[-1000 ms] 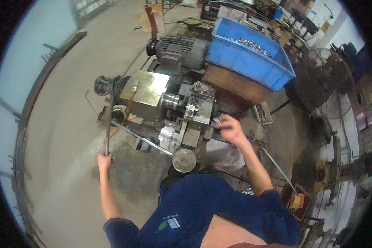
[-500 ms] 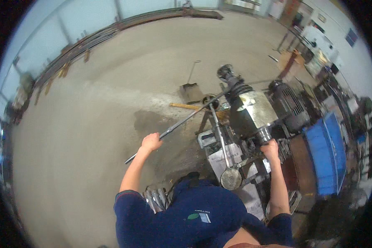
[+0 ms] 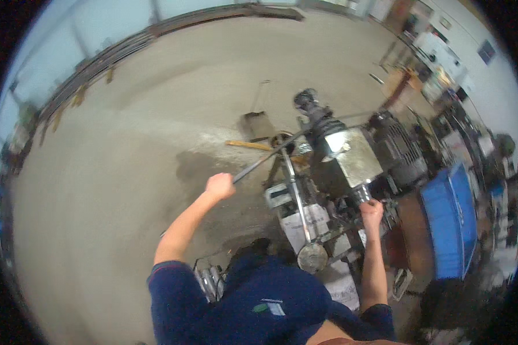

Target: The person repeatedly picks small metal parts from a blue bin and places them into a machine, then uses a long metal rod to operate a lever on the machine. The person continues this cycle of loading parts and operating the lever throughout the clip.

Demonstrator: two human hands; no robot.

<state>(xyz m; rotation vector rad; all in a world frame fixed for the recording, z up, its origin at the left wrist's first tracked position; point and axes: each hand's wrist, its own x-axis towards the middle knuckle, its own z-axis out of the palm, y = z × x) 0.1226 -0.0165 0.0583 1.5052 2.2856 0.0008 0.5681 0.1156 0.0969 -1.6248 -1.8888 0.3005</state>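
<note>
My left hand (image 3: 220, 187) is closed around a long metal bar (image 3: 256, 165), which slants up to the right to the dark machine head (image 3: 321, 123). The bar's lower end is mostly hidden behind my left forearm. On the right, my right hand (image 3: 372, 210) is closed at the near end of a shiny metal cylinder (image 3: 361, 193), below the machine's pale metal cover (image 3: 354, 158); its exact grip is unclear. Between my hands, a second metal rod (image 3: 297, 198) runs down to a round metal disc (image 3: 312, 257).
A blue bin (image 3: 452, 221) stands right of the machine, beside a dark motor (image 3: 402, 144). Past the bar lie a dustpan (image 3: 257, 125) and a yellow strip (image 3: 248, 145) on the floor. White sheets (image 3: 342, 284) lie close to my body. Long metal stock (image 3: 106, 57) lines the far wall.
My left hand has shifted up and right along the bar, closer to the machine, and the forearm now covers the bar's lower end. My right hand stays by the cylinder. The view has shifted slightly.
</note>
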